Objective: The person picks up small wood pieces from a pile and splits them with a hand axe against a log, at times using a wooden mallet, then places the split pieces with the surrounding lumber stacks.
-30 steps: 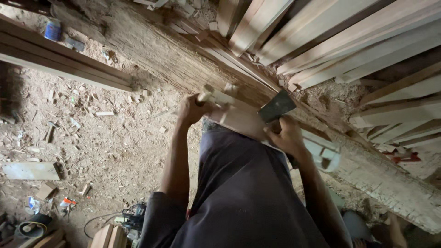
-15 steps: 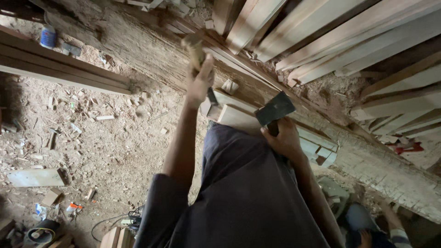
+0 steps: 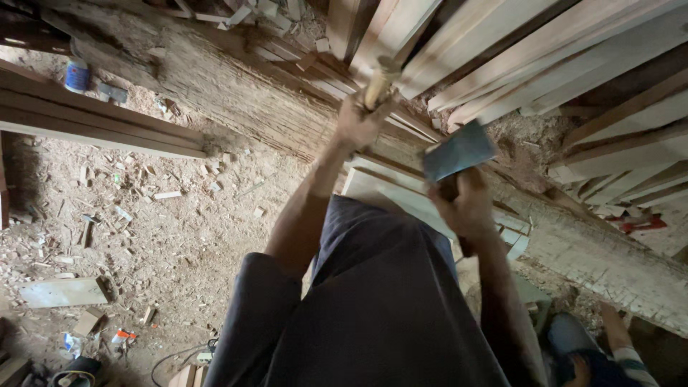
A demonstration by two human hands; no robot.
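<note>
Sawdust floor [image 3: 179,236], rough log [image 3: 236,93], leaning planks [image 3: 545,57]

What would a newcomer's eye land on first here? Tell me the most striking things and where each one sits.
First, the hatchet with its broad grey blade, gripped in the right hand right of centre. Next, the left hand raised at upper centre, its fingers closed around a pale wooden stick. Behind both, a huge rough log runs diagonally from upper left to lower right, with sawn planks fanned across the top right.

head cam | looks steeply down | close over hands [image 3: 358,122] | single view
</note>
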